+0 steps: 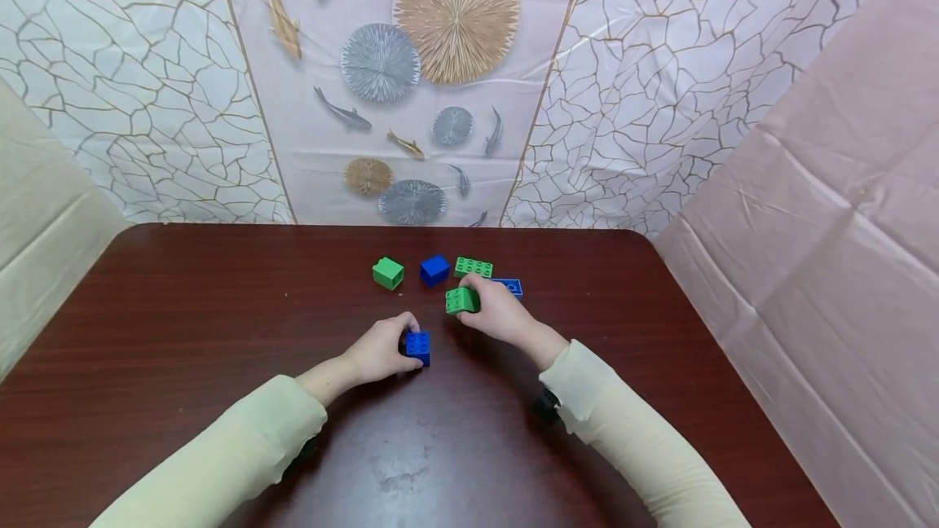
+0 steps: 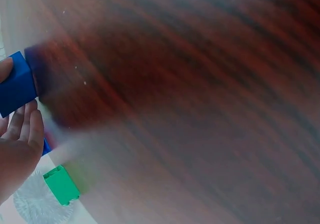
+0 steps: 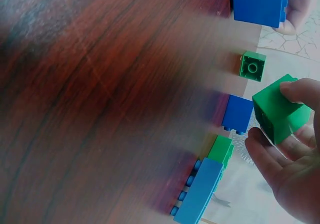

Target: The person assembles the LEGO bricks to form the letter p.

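My left hand (image 1: 377,349) grips a blue toy brick (image 1: 418,348) by its sides, near the middle of the table, with its studs facing up. In the left wrist view the thumb lies on one face of this blue brick (image 2: 17,87). Farther back and to the right, my right hand (image 1: 500,312) pinches a green toy brick (image 1: 460,301), its studs tipped toward the head camera. Seen from the right wrist, the green brick (image 3: 280,109) sits between thumb and fingers, above the tabletop. The two held bricks are apart.
Behind the hands on the dark wooden table (image 1: 220,308) lie a green brick (image 1: 388,273) and a blue brick (image 1: 435,270), both on their sides. Beside them are a long green brick (image 1: 473,267) and a long blue brick (image 1: 511,288), partly hidden by my right hand. Patterned cloth hangs behind.
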